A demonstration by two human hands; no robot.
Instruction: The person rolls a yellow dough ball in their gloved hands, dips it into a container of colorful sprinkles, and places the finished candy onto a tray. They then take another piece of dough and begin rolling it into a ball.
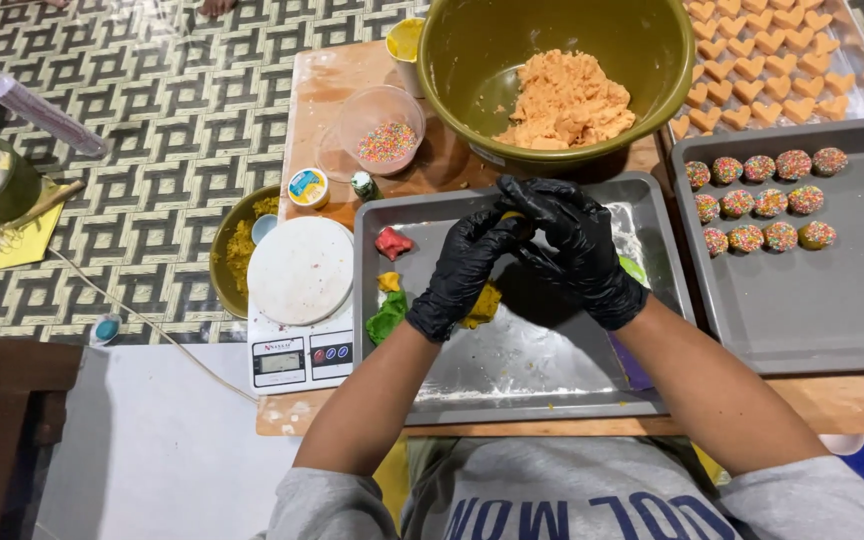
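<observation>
I see my left hand [467, 265] and right hand [572, 240], both black-gloved, pressed together around a small yellow dough piece [510, 215], which peeks out between the fingertips. They hover over the grey tray [512, 385], below the olive bowl [562, 150] of orange dough.

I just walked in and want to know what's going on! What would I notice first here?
First, two black-gloved hands, the left hand and right hand, pressed together over the middle tray, where bright red dough and green dough lie at its left side. Just behind sits a big green bowl of orange dough. On the right, a grey tray holds rows of sprinkle-covered balls.
</observation>
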